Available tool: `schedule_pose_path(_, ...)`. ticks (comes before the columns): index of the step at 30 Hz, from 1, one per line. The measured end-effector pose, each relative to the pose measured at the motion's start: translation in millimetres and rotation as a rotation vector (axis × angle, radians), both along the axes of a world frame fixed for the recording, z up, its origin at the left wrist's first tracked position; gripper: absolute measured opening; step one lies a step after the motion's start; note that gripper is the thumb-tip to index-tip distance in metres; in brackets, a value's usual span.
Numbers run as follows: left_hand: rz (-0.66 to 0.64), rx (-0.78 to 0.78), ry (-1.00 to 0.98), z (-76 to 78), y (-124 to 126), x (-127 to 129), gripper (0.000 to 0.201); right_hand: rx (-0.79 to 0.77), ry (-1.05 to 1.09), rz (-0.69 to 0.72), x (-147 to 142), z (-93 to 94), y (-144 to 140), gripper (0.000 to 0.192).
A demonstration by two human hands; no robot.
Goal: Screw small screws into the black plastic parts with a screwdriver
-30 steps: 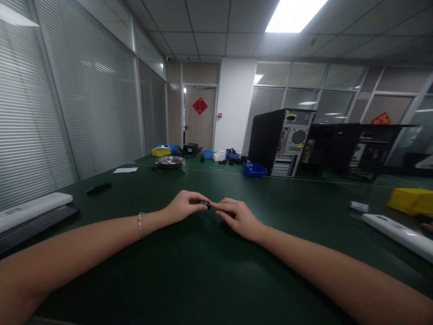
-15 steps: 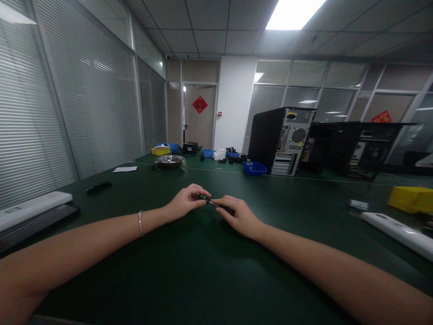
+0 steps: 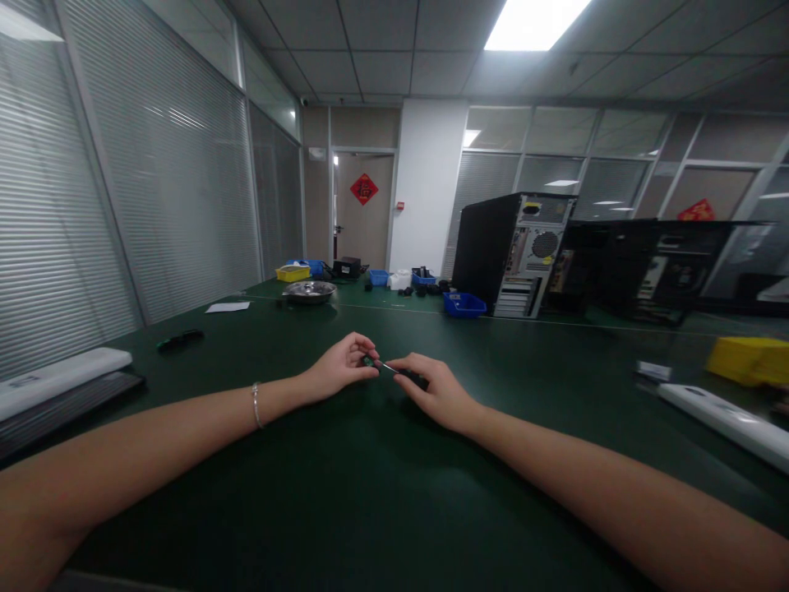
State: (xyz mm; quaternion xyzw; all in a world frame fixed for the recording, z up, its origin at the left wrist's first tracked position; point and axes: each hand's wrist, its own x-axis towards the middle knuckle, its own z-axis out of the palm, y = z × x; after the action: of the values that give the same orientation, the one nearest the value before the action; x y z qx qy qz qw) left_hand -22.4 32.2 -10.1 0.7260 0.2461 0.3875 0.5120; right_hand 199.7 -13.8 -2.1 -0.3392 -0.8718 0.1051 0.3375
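Over the middle of the green table (image 3: 345, 493), my left hand (image 3: 338, 367) is closed around a small green circuit board (image 3: 368, 361); its fingers hide most of the board. My right hand (image 3: 442, 393) grips a screwdriver (image 3: 389, 367) between thumb and fingers. The thin metal shaft points left at the board, and its dark handle runs back under my palm. The shaft's tip is at or close to the board's right end; whether it touches, I cannot tell.
A metal dish (image 3: 309, 292) and a blue bin (image 3: 464, 305) sit farther back, with a computer tower (image 3: 493, 255) behind the bin. On the left lie a dark green tool-like object (image 3: 180, 340) and a white long box (image 3: 67, 380). Yellow bins (image 3: 749, 360) are at right.
The fingers of my left hand have loosened and lifted slightly, and the board has turned and shifted a little left in them. My right hand has barely moved.
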Motion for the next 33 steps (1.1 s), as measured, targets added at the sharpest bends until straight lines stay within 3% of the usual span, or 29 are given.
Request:
schedule_pose_path(5,-0.004,-0.061,-0.086,-2.7,3.2,0.5,0.036,0.007,0.01,0.008,-0.7,0.3,-0.1,0.026)
schedule_pose_path(13,-0.054,-0.148,-0.024,0.0,-0.1,1.4,0.032,-0.003,0.024,-0.027,-1.0,-1.4,0.5,0.027)
schedule_pose_path(19,-0.023,0.007,0.059,2.2,-1.7,1.8,0.024,0.018,0.059,-0.055,-0.4,-7.2,6.3,0.027)
schedule_pose_path(23,-0.04,0.052,0.068,1.9,-1.1,1.0,0.031,0.015,0.033,-0.065,0.6,-7.3,6.5,0.027)
schedule_pose_path(33,0.063,0.221,0.215,6.9,-3.9,-3.2,0.028,-0.016,-0.021,-0.066,0.9,-3.3,3.2,0.027)
